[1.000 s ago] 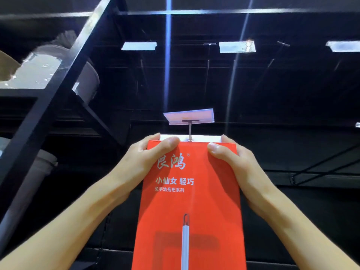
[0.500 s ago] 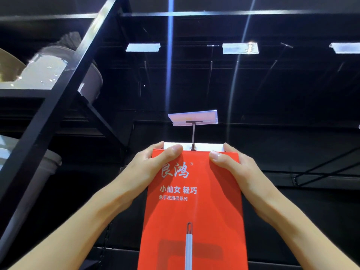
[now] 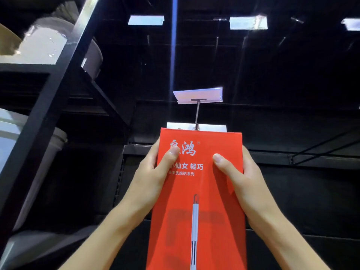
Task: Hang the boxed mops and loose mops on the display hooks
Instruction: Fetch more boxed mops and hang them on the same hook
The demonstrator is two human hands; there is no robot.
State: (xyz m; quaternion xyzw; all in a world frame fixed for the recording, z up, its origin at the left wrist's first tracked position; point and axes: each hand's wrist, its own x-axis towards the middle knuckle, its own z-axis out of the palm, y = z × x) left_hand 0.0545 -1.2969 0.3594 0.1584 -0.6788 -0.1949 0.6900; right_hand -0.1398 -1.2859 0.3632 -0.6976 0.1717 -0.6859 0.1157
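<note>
A red mop box [image 3: 200, 191] stands upright at centre frame, its white top flap meeting the display hook [image 3: 197, 115] under a price tag holder [image 3: 197, 95]. The left hand [image 3: 150, 178] and right hand [image 3: 239, 178] grip its side edges, thumbs pressed on the front, fingers wrapped behind. Dark open space lies right; a black shelf frame [image 3: 50, 106] crowds the left.

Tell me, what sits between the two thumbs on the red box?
Only bare red cardboard of the boxed mop between left hand and right hand, head view.
</note>
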